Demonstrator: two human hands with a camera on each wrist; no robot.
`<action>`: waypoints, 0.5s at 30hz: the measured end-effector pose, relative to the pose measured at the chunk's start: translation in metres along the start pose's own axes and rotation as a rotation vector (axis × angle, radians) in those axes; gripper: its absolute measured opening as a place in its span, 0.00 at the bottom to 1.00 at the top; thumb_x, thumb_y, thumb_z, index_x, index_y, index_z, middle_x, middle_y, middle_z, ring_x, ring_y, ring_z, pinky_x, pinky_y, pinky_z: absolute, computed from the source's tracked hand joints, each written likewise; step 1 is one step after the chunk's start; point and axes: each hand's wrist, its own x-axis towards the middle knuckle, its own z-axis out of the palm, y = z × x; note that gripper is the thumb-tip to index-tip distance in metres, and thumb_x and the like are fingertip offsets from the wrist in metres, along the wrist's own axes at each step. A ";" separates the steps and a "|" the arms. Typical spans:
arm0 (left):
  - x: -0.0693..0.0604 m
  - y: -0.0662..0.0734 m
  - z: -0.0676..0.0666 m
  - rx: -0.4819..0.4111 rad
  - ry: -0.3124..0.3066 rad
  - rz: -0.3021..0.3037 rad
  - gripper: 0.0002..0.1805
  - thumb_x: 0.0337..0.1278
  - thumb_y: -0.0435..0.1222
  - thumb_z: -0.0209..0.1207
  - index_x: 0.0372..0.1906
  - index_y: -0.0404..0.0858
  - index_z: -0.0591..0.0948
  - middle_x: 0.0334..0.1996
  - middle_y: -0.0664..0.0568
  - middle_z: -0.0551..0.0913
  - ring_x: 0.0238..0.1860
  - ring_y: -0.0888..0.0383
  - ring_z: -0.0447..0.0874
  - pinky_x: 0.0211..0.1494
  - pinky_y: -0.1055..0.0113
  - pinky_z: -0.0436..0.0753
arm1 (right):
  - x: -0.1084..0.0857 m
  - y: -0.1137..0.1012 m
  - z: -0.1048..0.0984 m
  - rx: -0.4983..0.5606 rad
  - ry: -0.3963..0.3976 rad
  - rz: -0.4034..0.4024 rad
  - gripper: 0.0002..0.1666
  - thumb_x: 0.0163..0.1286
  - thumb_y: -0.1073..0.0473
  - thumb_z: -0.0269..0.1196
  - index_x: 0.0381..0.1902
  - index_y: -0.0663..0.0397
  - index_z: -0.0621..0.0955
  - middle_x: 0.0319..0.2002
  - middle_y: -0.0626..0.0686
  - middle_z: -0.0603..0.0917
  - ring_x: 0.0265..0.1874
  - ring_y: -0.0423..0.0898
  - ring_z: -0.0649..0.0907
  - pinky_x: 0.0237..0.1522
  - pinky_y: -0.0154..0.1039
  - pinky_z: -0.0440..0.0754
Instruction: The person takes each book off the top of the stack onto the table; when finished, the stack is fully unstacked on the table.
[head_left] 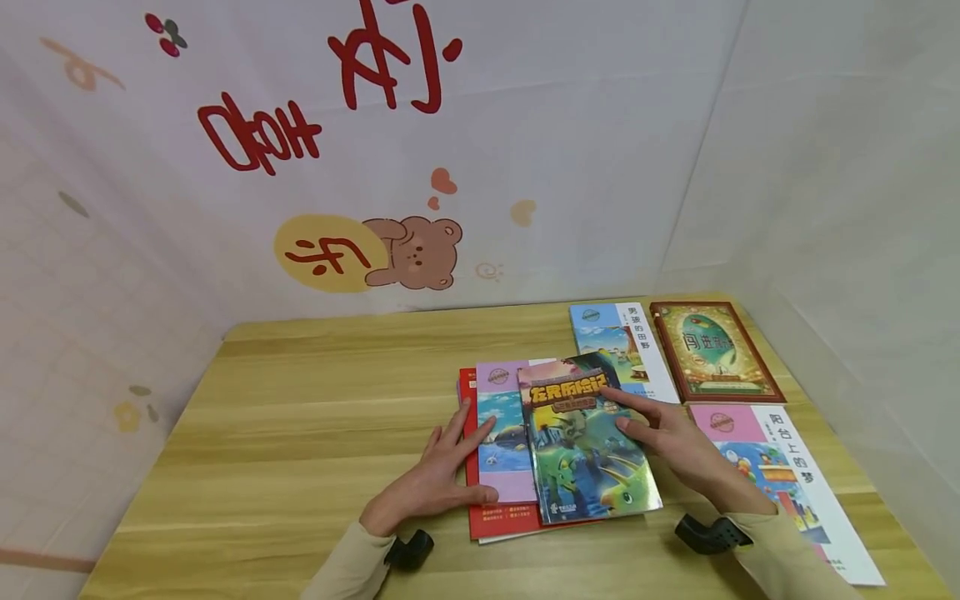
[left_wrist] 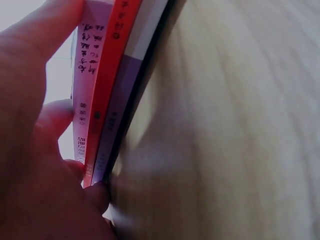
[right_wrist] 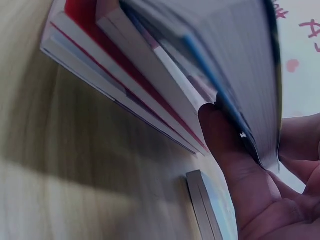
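Head view: right fingers [head_left: 633,402] pinch a glossy green dinosaur book [head_left: 581,450]; left fingers [head_left: 478,437] spread wide.

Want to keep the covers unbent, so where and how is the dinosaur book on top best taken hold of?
The dinosaur book is probably best pinched across both covers at its right long edge, coming from the right. The right-wrist view shows that page edge tilted up, clear of the books beneath, leaving room underneath.

Whether this is a home I cannot tell, but my wooden table [head_left: 322,408] with colourful books [head_left: 581,462] and the cartoon bear [head_left: 420,254], hearts [head_left: 443,181] and red writing [head_left: 281,145] on the pale backdrop [head_left: 592,125] suggest a children's corner.
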 end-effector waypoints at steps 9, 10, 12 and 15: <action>0.000 0.003 -0.002 0.011 -0.007 0.011 0.55 0.57 0.60 0.70 0.84 0.54 0.55 0.84 0.46 0.30 0.82 0.36 0.38 0.80 0.36 0.35 | -0.022 -0.001 -0.016 0.013 0.010 0.028 0.31 0.80 0.45 0.58 0.78 0.33 0.70 0.80 0.58 0.61 0.72 0.68 0.68 0.59 0.60 0.81; 0.000 0.003 -0.002 0.010 -0.004 0.013 0.55 0.57 0.60 0.70 0.84 0.54 0.55 0.84 0.45 0.30 0.82 0.36 0.39 0.80 0.36 0.35 | -0.025 -0.002 -0.018 -0.001 0.018 0.027 0.31 0.81 0.45 0.58 0.78 0.33 0.70 0.79 0.58 0.62 0.71 0.68 0.69 0.58 0.60 0.81; 0.000 0.002 -0.002 0.008 -0.004 0.014 0.55 0.57 0.59 0.70 0.84 0.53 0.55 0.84 0.45 0.30 0.82 0.36 0.39 0.80 0.36 0.35 | -0.030 -0.003 -0.021 -0.026 0.029 0.032 0.30 0.81 0.45 0.57 0.78 0.32 0.70 0.79 0.58 0.63 0.71 0.67 0.70 0.57 0.56 0.82; 0.000 0.002 -0.002 0.006 -0.004 0.006 0.55 0.56 0.60 0.70 0.84 0.54 0.55 0.84 0.45 0.31 0.82 0.37 0.39 0.80 0.36 0.34 | -0.036 -0.003 -0.027 -0.045 0.042 0.045 0.30 0.81 0.44 0.57 0.78 0.32 0.69 0.78 0.58 0.64 0.70 0.64 0.71 0.55 0.43 0.82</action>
